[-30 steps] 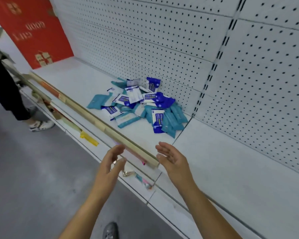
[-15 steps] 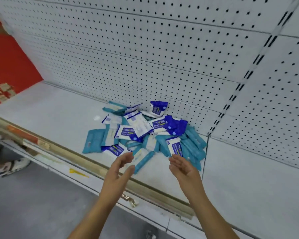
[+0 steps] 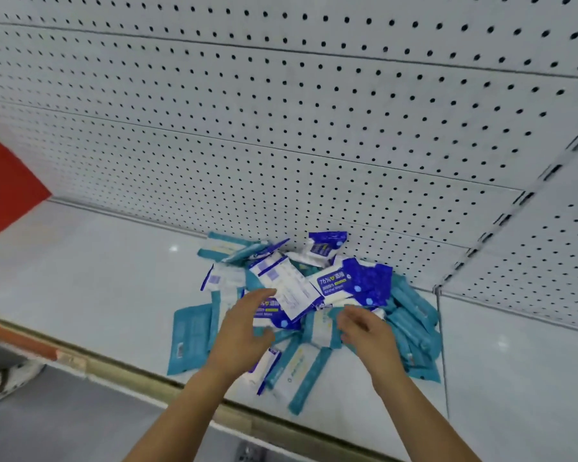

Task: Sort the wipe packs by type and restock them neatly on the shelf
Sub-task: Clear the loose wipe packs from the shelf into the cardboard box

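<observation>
A jumbled heap of wipe packs lies on the white shelf (image 3: 80, 281) against the pegboard. Dark blue and white alcohol wipe packs (image 3: 351, 281) are mixed with teal packs (image 3: 191, 335), and more teal packs (image 3: 411, 325) are stacked on the heap's right side. My left hand (image 3: 244, 331) hovers over the heap's front left with fingers spread and relaxed, holding nothing. My right hand (image 3: 364, 331) reaches over the heap's front middle, its fingertips at a white and teal pack (image 3: 321, 328); no grasp shows.
White pegboard back wall (image 3: 314, 128) rises behind the shelf. A vertical slotted divider (image 3: 501, 221) separates the right bay. A wooden price rail (image 3: 141, 378) runs along the shelf's front edge. A red panel (image 3: 4, 181) stands at the left. Someone's shoe (image 3: 0, 381) is on the floor.
The view has moved closer to the shelf. Both hands went forward over the front rail and now hang above the heap of packs.
</observation>
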{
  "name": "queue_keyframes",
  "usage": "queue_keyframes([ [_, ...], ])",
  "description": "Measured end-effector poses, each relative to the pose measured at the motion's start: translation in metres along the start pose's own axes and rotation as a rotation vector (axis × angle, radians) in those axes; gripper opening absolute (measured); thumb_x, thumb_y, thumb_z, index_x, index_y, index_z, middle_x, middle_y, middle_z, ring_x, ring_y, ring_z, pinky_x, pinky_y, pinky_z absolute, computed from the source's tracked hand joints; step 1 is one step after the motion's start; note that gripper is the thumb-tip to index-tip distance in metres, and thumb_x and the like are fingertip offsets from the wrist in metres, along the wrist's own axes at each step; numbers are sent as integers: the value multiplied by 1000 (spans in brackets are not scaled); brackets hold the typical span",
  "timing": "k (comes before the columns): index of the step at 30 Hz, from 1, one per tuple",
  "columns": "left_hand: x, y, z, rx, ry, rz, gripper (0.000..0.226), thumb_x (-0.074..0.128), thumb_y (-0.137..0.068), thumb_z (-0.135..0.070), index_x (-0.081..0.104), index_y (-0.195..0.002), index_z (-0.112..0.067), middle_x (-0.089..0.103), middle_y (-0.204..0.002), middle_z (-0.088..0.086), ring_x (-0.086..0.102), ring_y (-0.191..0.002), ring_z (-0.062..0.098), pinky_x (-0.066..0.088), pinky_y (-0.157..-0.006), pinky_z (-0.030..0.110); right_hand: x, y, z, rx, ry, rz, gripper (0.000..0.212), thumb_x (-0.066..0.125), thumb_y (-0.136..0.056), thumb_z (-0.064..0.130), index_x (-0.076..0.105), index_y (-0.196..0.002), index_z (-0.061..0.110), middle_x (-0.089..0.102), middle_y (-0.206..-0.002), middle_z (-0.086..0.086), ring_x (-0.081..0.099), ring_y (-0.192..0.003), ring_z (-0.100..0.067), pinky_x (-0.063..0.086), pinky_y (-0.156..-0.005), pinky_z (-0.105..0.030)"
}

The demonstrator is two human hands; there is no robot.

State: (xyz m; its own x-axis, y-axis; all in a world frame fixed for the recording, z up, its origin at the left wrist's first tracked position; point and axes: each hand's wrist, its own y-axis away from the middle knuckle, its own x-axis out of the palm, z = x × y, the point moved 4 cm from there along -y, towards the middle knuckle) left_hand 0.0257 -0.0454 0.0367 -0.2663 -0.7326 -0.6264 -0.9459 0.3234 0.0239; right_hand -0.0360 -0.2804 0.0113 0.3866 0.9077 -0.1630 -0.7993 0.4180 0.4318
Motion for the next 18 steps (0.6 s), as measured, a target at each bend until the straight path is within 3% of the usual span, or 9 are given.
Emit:
queue_keyframes([
  [3, 17, -41, 13, 210, -323, 192, 86, 73, -77, -28, 31, -152, -33, 26, -158, -17, 23, -142, 0, 16, -118, 27, 14, -26, -1, 151, -170, -135, 42, 78, -83, 28, 56, -119, 19, 69, -95, -3, 67, -87, -18, 57, -84, -35],
  [6, 39, -69, 30, 376, -550, 355, 105, 76, -73, -47, 13, -157, -34, 11, -165, -11, 13, -151, 13, 10, -121, 36, 27, -42, -2, 234, -297, -264, 30, 83, -78, 24, 55, -85, 17, 57, -74, -5, 55, -60, -14, 52, -61, -30],
  [8, 43, -83, 37, 446, -596, 382, 112, 82, -65, -49, 20, -156, -32, 21, -164, -6, 24, -148, 18, 21, -119, 40, 38, -52, 6, 262, -348, -360, 36, 87, -73, 20, 51, -76, 16, 50, -62, -4, 43, -47, -13, 44, -51, -28],
  [9, 43, -88, 40, 475, -604, 388, 113, 87, -57, -48, 29, -153, -31, 31, -160, -4, 34, -144, 19, 30, -115, 41, 46, -57, 10, 281, -369, -410, 40, 91, -67, 23, 55, -82, 13, 55, -65, -7, 44, -47, -15, 47, -51, -29],
  [12, 38, -97, 47, 574, -588, 369, 102, 89, -47, -41, 52, -140, -26, 54, -144, -2, 55, -127, 22, 41, -106, 38, 61, -71, 10, 308, -343, -624, 94, 98, -43, 40, 54, -118, 5, 67, -104, -15, 62, -79, -24, 56, -77, -41],
  [15, 27, -97, 43, 636, -527, 302, 72, 68, -62, -50, 61, -129, -25, 63, -129, -5, 62, -114, 20, 32, -106, 34, 69, -59, 16, 287, -365, -776, 81, 95, -60, 17, 45, -123, 5, 62, -113, -17, 66, -96, -33, 56, -89, -46],
  [18, 10, -97, 38, 584, -434, 354, 69, 45, -78, -50, 50, -143, -26, 51, -144, -8, 49, -130, 17, 37, -106, 33, 65, -53, 13, 283, -467, -782, 59, 91, -65, 10, 51, -107, 4, 65, -93, -11, 64, -77, -26, 55, -74, -38],
])
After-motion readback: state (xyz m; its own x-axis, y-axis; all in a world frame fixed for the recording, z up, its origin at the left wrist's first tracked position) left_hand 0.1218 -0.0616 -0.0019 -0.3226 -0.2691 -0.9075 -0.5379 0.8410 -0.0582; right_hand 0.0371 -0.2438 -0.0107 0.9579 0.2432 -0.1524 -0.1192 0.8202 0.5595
